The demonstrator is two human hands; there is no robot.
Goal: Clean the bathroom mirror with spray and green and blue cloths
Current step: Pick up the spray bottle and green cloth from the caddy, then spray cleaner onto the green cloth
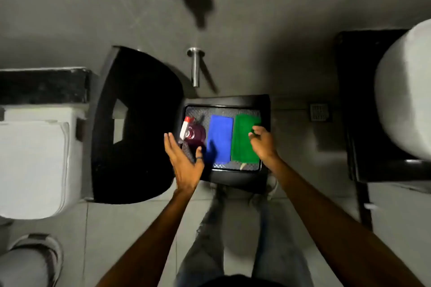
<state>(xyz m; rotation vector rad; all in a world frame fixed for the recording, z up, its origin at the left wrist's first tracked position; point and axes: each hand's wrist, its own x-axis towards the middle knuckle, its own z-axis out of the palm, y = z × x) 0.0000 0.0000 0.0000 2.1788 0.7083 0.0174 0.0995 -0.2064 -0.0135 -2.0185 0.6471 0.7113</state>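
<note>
Below, seen from the head camera, a black stool with a recessed, patterned top serves as a shallow tray for the cleaning kit. Three items lie in the recess, side by side: a spray bottle of dark purple liquid with a white-and-red trigger head at the left, a folded blue cloth in the middle, and a folded green cloth at the right. The two cloths lie just beside each other, edges nearly touching; the bottle stands apart from the blue cloth by a narrow strip of bare surface.

Left hand: palm turned inward, fingers spread and empty, just beside the bottle and not closed on it. Right hand: fingers loosely curled over the near right part of the green cloth, with no grip yet formed; whether they touch the fabric cannot be told.

Handling, as a judgement: the bottle looks well filled, so moderately heavy, rigid and smooth; the neck below the trigger head offers the surest hold. Both cloths appear soft and light, likely to unfold when lifted, so a pinch through all layers at the folded edge would keep each one compact.

Surroundings: a white toilet at the left, a black curved bin beside the stool, a wall tap above. The mirror is not in view.
</note>
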